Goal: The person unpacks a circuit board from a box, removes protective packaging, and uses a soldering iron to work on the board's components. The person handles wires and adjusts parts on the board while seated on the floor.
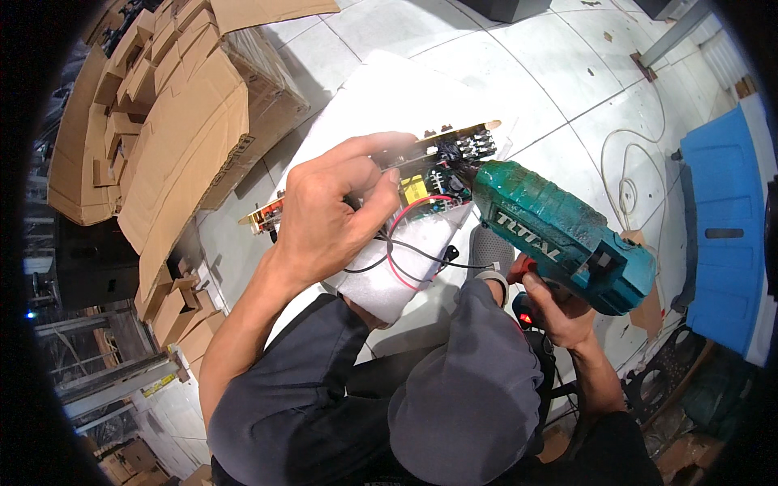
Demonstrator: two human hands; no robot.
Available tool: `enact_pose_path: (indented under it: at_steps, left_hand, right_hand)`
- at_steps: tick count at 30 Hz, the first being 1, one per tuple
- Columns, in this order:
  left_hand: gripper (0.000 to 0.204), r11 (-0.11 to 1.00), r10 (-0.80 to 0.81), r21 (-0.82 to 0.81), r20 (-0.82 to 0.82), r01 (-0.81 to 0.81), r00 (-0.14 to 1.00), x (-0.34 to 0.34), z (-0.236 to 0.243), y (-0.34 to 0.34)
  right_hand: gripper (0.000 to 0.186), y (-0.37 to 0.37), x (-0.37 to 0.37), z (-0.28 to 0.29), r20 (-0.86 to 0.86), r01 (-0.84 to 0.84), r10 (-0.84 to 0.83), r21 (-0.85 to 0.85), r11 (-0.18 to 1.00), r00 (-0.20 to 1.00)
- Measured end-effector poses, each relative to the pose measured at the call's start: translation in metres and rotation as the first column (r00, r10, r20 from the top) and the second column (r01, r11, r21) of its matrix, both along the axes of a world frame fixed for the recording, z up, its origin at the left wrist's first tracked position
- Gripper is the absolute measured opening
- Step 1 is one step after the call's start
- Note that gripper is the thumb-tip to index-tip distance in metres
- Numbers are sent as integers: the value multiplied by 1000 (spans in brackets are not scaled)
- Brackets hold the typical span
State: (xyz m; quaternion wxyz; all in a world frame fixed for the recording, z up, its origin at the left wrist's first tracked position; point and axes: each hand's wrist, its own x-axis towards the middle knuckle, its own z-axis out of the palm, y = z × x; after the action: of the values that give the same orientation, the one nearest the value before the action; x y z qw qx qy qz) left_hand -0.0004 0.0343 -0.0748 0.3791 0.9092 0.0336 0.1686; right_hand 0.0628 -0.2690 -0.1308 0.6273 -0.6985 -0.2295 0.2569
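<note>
My left hand (pixel 336 202) has its fingers curled over a circuit board assembly (pixel 455 174), holding it tilted above a white foam pad (pixel 379 283). The board carries black components, a yellow transformer (pixel 414 187) and a strip of connectors along its top edge. A red wire and black wires (pixel 391 247) loop down from it onto the foam. My right hand (pixel 559 312) grips a teal glue-gun-like power tool (pixel 559 227) around its handle at a red trigger. The tool's tip points into the components at the board's right part; whether it touches them is hidden.
Cardboard boxes (pixel 186 121) fill the left side, with metal racking (pixel 101 389) lower left. A blue plastic bin (pixel 721 211) stands at right beside a coiled white cable (pixel 628 194). My knees and a grey shoe (pixel 489 247) are below and around the foam on the tiled floor (pixel 543 97).
</note>
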Motion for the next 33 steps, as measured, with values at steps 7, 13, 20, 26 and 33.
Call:
enact_pose_path:
  at_steps: [7, 13, 20, 26, 33]
  left_hand:
    - [26, 999, -43, -18, 49, 44, 998, 1, 0, 0]
    - [27, 999, -37, 6, 15, 37, 999, 1, -1, 2]
    - [24, 996, -92, 2, -1, 92, 996, 0, -1, 5]
    - [20, 989, -144, 13, 23, 144, 989, 0, -3, 7]
    - [20, 988, -143, 51, 4, 143, 990, 0, -2, 7]
  right_hand:
    - [19, 2, 1, -6, 279, -78, 83, -29, 997, 957]
    - [15, 2, 1, -6, 406, -135, 221, -231, 964, 887]
    - [15, 4, -3, -6, 390, -97, 199, -267, 959, 899]
    - [18, 6, -4, -4, 384, -93, 162, -192, 977, 909]
    - [18, -1, -7, 0, 319, -86, 143, -185, 979, 937]
